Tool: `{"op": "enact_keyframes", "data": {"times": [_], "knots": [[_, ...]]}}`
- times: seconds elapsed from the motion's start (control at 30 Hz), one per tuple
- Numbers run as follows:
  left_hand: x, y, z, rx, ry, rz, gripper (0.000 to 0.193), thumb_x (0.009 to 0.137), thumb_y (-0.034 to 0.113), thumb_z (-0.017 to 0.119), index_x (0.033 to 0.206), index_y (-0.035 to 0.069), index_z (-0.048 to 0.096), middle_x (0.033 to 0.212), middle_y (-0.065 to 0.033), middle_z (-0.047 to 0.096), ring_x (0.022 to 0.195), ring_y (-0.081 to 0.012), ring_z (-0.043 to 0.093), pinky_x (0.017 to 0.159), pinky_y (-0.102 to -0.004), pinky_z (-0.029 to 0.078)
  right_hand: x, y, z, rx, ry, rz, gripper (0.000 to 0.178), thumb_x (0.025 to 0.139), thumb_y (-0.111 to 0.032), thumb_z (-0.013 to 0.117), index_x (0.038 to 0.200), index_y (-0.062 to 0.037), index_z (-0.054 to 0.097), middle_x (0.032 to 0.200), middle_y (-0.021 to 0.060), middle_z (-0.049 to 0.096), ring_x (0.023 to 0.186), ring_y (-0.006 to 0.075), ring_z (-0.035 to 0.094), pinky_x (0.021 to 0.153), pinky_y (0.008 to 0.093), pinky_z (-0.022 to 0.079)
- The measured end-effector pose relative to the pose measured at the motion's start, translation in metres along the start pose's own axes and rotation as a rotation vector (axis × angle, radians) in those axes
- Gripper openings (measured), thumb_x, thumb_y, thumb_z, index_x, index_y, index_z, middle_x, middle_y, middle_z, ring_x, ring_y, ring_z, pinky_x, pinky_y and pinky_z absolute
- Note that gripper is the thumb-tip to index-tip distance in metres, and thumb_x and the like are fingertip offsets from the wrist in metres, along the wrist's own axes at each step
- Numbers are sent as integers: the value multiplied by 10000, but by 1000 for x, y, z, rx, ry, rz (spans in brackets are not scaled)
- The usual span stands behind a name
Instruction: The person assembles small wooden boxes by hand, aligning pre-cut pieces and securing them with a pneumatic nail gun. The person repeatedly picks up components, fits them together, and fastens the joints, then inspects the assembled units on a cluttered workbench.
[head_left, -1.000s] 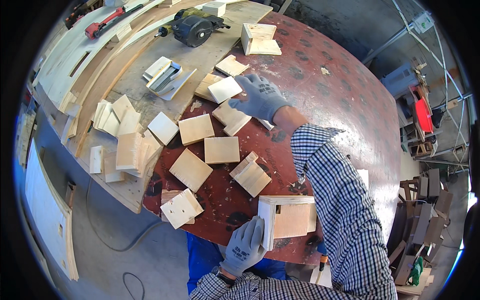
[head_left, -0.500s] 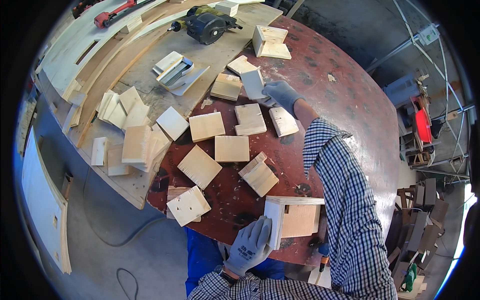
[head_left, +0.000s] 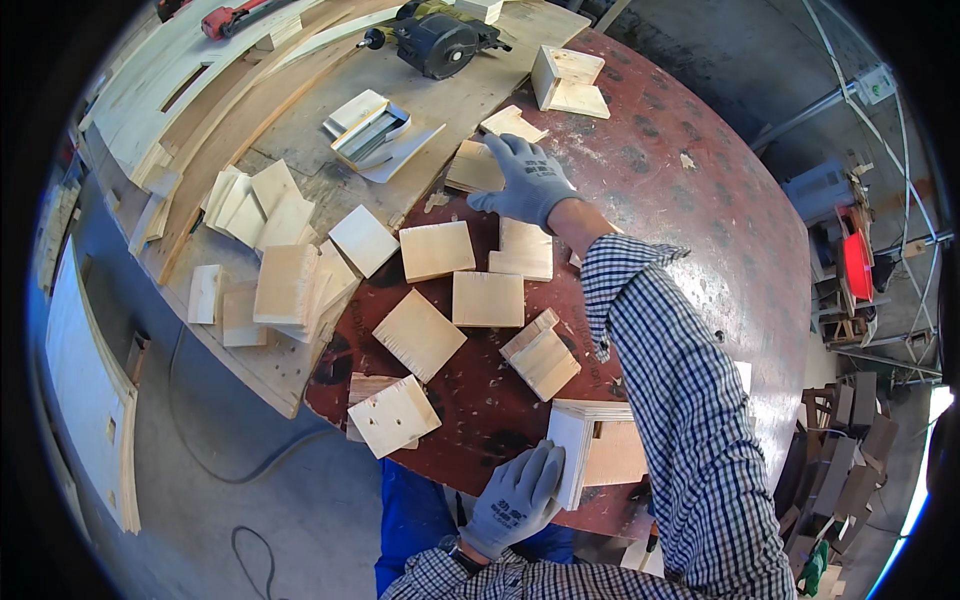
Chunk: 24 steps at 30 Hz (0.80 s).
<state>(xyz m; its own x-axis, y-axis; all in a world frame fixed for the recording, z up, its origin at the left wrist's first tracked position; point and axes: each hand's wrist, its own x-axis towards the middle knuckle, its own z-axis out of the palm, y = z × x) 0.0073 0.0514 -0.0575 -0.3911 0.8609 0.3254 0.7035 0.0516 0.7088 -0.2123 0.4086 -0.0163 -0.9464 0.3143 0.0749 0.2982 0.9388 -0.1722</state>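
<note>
My right hand (head_left: 530,182), in a grey glove, is spread open with nothing visible in its fingers. It is over the far part of the red-brown table, beside a stacked wood block (head_left: 474,168) and a notched pale piece (head_left: 513,123). Below its wrist lies another notched block (head_left: 524,250), partly covered. Near the front edge, my gloved left hand (head_left: 515,500) holds the left side of a plywood box (head_left: 570,450), fingers together along its pale outer board. My right sleeve hides the box's right end. Between the hands lie square wood blocks (head_left: 488,299) and a stepped block (head_left: 541,355).
A plywood sheet (head_left: 285,365) adjoins at left, bearing piled offcuts (head_left: 285,285), a metal-framed piece (head_left: 372,135) and a black power tool (head_left: 440,45). An L-shaped wooden piece (head_left: 570,85) stands at the far edge. A hose (head_left: 240,475) lies on the floor.
My right hand has let go of the pale wood block and spread its fingers; that block no longer shows. My left hand stays at the box. The whole view has shifted slightly.
</note>
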Motion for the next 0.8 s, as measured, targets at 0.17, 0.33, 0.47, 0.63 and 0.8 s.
{"op": "enact_keyframes", "data": {"times": [0.17, 0.33, 0.47, 0.63, 0.8], "knots": [[-3, 1, 0, 5, -12, 20, 656, 919, 206, 763, 1469, -15, 480, 1417, -228, 635, 1216, -352, 670, 988, -448, 542, 17, -8, 0, -129, -226, 78, 629, 1009, -495, 666, 1461, -77, 538, 1509, 247, 568, 1287, 401, 643, 1100, 478, 510], [-3, -1, 7, 17, 10, 28, 689, 920, 231, 769, 1484, -26, 467, 1436, -237, 619, 1225, -368, 659, 1005, -460, 534, 5, 21, -24, 539, -119, 349, 601, 1065, -494, 627, 1411, -5, 590, 1295, 236, 710, 1044, 397, 759, 896, 472, 622], [-4, -5, 8, 14, 18, 54, 748, 919, 249, 776, 1513, -43, 426, 1457, -264, 589, 1234, -404, 643, 1037, -484, 522, -36, 30, -46, 1311, -157, 422, 665, 1078, -501, 624, 1456, 43, 554, 1267, 207, 704, 1016, 327, 774, 791, 422, 659], [-7, -8, 13, 7, 74, 99, 792, 925, 247, 774, 1545, -53, 381, 1448, -279, 577, 1236, -432, 628, 1046, -504, 516, -74, 23, -61, 1341, -179, 427, 683, 1069, -512, 635, 1484, 27, 569, 1277, 177, 710, 996, 310, 758, 807, 422, 649], [-5, -4, 18, -46, 74, 117, 746, 963, 251, 724, 1556, -41, 380, 1462, -267, 555, 1242, -437, 613, 1057, -520, 507, -108, 65, -76, 566, 237, 453, 430, 1030, -390, 673, 1229, -12, 721, 1099, 121, 748, 999, 217, 699, 916, 371, 546]]}}
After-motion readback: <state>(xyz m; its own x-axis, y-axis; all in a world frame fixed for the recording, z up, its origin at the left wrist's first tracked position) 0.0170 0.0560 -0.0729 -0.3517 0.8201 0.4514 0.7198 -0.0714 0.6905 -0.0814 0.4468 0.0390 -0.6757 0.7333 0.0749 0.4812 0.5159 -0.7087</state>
